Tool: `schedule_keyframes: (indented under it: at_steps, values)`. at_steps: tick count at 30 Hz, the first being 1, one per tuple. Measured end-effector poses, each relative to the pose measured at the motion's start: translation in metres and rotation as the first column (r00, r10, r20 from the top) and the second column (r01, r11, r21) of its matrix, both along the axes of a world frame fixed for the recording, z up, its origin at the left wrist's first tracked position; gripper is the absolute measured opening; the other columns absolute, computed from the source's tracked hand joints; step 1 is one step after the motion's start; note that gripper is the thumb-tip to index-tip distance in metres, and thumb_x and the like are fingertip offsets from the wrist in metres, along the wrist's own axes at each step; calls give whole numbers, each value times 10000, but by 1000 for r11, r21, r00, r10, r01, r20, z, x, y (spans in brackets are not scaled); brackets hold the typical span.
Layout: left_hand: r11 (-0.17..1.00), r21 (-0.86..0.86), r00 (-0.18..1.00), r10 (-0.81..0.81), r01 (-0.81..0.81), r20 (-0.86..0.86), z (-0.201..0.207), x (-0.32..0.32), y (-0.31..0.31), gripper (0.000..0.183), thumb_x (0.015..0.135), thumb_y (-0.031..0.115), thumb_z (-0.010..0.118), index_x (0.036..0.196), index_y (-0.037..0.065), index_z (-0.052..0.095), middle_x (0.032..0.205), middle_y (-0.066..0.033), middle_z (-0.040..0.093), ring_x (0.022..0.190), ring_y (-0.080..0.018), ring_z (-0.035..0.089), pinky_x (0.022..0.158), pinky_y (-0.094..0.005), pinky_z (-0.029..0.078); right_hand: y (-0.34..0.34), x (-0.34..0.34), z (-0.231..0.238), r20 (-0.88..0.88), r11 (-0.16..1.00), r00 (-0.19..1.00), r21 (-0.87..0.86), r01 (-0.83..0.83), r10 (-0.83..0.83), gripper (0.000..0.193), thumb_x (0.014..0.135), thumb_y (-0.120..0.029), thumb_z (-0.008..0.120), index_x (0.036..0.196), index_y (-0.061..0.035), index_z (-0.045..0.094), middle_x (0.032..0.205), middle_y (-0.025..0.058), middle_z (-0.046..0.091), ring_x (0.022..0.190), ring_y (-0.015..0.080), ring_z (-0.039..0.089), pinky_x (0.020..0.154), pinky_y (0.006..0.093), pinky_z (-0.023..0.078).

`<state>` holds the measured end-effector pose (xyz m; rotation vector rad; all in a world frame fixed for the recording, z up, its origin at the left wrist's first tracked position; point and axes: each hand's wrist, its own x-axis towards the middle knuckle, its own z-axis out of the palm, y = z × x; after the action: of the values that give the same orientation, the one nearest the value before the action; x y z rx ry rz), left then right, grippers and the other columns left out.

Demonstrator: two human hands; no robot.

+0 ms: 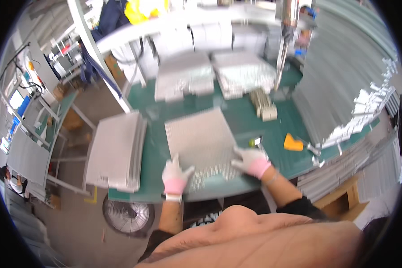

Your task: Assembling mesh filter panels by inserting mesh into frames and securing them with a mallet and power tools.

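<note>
A grey, finely ribbed panel (201,138) lies slightly turned on the green table in front of me. Its near edge looks cut or notched, with a rough pattern of small openings. At its near left side is my left hand (176,174), in a white glove with a pink cuff, index finger stretched forward and thumb spread. My right hand (252,161), gloved alike, touches the panel's right edge with fingers extended and thumb apart. Neither hand wraps round the panel. Motion blurs the finer detail.
A stack of similar panels (116,152) stands left; two more piles (185,78) (243,73) lie at the back. Beige blocks (263,105), an orange tool (293,143) and a hanging screwdriver (281,58) are right of centre. Tall stacked sheets (344,76) border the right side.
</note>
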<state>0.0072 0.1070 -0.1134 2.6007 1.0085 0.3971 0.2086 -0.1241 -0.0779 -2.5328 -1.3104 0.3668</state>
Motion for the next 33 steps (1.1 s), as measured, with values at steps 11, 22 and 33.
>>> schedule_keyframes:
  at_steps: [11, 22, 33]
  values:
    - [997, -79, 999, -17, 14, -34, 12, -10, -4, 824, 721, 515, 769, 1364, 87, 485, 1048, -182, 603, 958, -340, 626, 820, -431, 520, -23, 22, 4, 146, 991, 989, 133, -6, -13, 466, 872, -433, 557, 1205, -116, 628, 1049, 156, 690, 951, 348, 657, 837, 445, 518]
    - [993, 95, 981, 81, -65, -178, 30, -20, -44, 728, 691, 521, 779, 1270, 119, 598, 1111, -167, 592, 1066, -334, 579, 883, -465, 478, -49, 206, -31, 466, 936, 838, 325, 135, -283, 618, 728, -188, 743, 1308, -149, 533, 1346, 108, 508, 1247, 314, 484, 1036, 449, 412]
    - [973, 203, 994, -105, 106, -18, 7, -30, -22, 646, 685, 483, 774, 1172, 76, 653, 1261, -171, 558, 1232, -330, 459, 1087, -497, 288, -42, 176, -23, 522, 918, 788, 373, 135, -328, 232, 743, -171, 735, 942, -107, 634, 1010, 101, 617, 892, 313, 647, 782, 437, 524]
